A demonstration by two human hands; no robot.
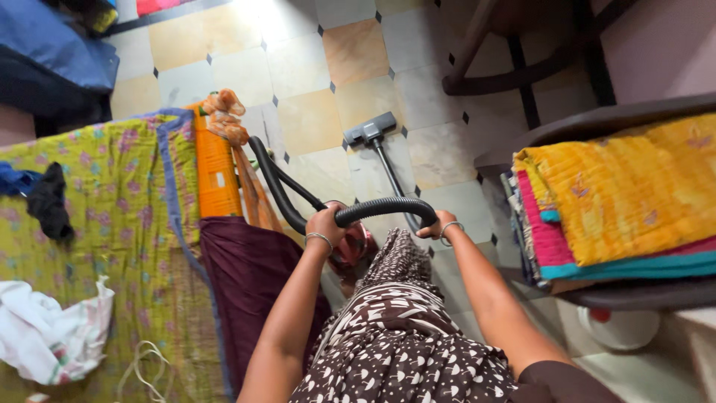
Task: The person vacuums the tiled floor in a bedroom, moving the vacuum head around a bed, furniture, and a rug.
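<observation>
My left hand (325,224) grips the black ribbed vacuum hose (377,208) near its bend. My right hand (438,222) grips the same hose further right, where it meets the metal wand (389,172). The wand runs forward and down to the grey floor nozzle (370,129), which rests on the tiled floor (298,67). The hose loops back to the left past an orange cloth. A reddish vacuum body (353,242) shows partly below my left hand. Both wrists wear bangles. My brown patterned garment fills the lower middle.
A bed with a green floral quilt (112,216), orange cloth (216,175), maroon cloth (246,276) and white cloth (52,336) lies on the left. Folded yellow and pink fabrics (619,201) stack on a surface at right. Dark furniture legs (522,67) stand at upper right.
</observation>
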